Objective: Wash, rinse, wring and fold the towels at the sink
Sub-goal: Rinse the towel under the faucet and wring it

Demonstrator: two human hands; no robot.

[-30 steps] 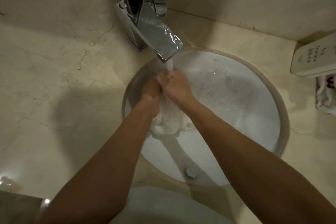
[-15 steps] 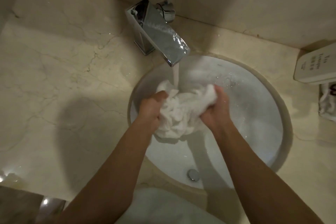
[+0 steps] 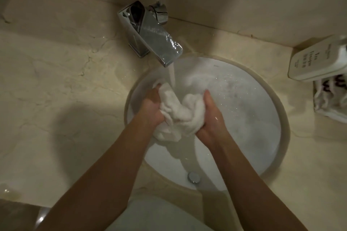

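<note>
Faucet (image 3: 150,33) over towel (image 3: 180,114); bottle (image 3: 319,58) aside.

Single view only: head-worn wide-angle camera, above sink (image 3: 279,118), looking steeply down and forward toward back wall. Close range: both forearms enter from bottom edge, basin fills centre-right of frame. Faucet (image 3: 150,35) at upper centre, near counter's back edge. Counter (image 3: 56,80) spreads left; right counter edge cropped. Straight lines bow near frame borders. No second view, no overlap.

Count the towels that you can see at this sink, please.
1: the white towel bunched between the left hand and right hand under the water stream. Others may lie out of view.
</note>
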